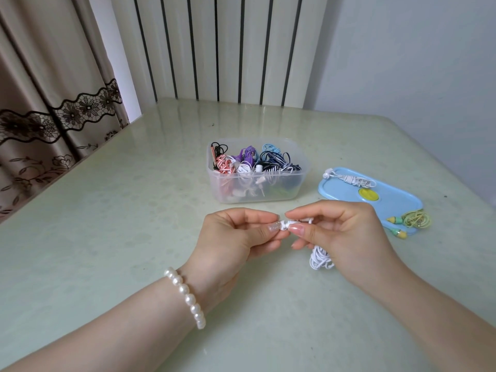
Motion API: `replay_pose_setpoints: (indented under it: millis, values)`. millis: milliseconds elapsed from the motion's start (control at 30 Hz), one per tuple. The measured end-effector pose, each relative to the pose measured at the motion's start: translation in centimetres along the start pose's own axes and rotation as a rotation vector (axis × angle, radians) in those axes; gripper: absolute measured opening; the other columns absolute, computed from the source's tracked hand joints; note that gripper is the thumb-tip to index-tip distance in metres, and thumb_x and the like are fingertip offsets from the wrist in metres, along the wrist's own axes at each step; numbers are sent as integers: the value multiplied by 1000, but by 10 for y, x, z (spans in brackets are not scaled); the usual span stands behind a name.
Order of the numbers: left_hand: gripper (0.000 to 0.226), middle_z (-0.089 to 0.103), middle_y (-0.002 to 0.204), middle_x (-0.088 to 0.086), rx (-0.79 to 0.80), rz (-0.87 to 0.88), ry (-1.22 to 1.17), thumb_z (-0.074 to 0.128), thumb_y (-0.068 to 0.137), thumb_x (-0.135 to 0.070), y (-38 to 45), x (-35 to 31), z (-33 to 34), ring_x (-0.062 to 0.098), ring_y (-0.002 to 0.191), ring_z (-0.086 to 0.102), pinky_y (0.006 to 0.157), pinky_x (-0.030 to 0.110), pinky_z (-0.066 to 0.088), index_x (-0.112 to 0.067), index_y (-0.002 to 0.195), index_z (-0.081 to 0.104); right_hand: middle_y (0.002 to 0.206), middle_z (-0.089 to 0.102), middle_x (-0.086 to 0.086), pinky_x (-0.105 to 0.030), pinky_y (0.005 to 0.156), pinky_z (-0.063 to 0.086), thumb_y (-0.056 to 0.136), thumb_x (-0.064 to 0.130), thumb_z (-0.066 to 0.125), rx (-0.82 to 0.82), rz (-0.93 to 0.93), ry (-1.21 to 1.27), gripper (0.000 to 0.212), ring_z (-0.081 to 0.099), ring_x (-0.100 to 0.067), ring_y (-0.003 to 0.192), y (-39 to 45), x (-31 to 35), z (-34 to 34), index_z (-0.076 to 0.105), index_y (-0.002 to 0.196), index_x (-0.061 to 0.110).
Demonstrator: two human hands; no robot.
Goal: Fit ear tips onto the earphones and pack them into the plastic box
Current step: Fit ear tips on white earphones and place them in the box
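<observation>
My left hand (239,234) and my right hand (341,234) meet over the table's middle. Between their thumbs and forefingers they pinch a small white earbud with its ear tip (285,225). The white earphone's coiled cable (320,257) hangs below my right hand. Behind the hands stands the clear plastic box (257,193), holding several coiled earphones in red, purple, blue and black-and-white. The box's light blue lid (381,204) lies to the right. On the lid rest a white earphone set (351,179) and a yellow-green earphone set (413,220).
The pale green table (107,224) reaches a window with beige lace-trimmed curtains (53,103) on the left. A white radiator (228,47) stands behind the table's far edge. A pearl bracelet (185,296) circles my left wrist.
</observation>
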State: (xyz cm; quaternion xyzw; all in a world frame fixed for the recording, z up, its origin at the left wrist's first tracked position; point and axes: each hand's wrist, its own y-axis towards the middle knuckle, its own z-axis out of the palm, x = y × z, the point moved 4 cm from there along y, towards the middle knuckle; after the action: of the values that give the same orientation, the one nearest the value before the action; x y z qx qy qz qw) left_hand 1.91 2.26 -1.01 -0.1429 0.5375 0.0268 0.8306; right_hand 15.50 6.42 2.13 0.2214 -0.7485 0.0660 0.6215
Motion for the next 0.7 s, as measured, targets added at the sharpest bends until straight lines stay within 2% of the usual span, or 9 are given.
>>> replay_pose_setpoints:
  millis: [300, 433, 533, 667, 700]
  values:
    - [11, 71, 72, 15, 13, -46, -7, 61, 75, 11, 1, 1, -1, 20, 68, 71, 59, 23, 57, 1, 76, 65, 53, 65, 4, -12, 48, 43, 72, -7, 70, -25, 6, -10, 21, 61, -11, 45, 1, -1, -1, 69, 72, 14]
    - [10, 71, 76, 17, 26, -49, -1, 62, 72, 11, 1, 1, 1, 21, 70, 71, 60, 23, 58, 3, 76, 66, 54, 65, 3, -27, 45, 45, 72, -5, 70, -44, 13, -62, 24, 61, -11, 44, 0, 0, -2, 69, 68, 19]
    - [9, 71, 75, 17, 30, -48, 13, 62, 72, 11, 0, 1, 1, 22, 69, 71, 62, 24, 58, 4, 77, 66, 54, 64, -1, -31, 46, 44, 72, -6, 70, -57, 14, -78, 26, 59, -10, 43, -1, 0, -1, 69, 68, 20]
    - [10, 71, 75, 17, 35, -59, -8, 63, 70, 11, -1, 2, 1, 22, 70, 71, 61, 23, 58, 5, 77, 66, 66, 59, -25, -28, 44, 42, 72, -5, 71, -85, 5, -65, 27, 58, -9, 42, -2, 1, 0, 69, 77, 21]
    - [10, 71, 76, 17, 40, -64, -19, 63, 70, 10, -1, 2, 1, 22, 71, 71, 61, 23, 58, 5, 78, 66, 66, 59, -26, -29, 44, 43, 72, -5, 71, -92, 2, -58, 28, 59, -9, 43, -2, 0, 1, 69, 78, 22]
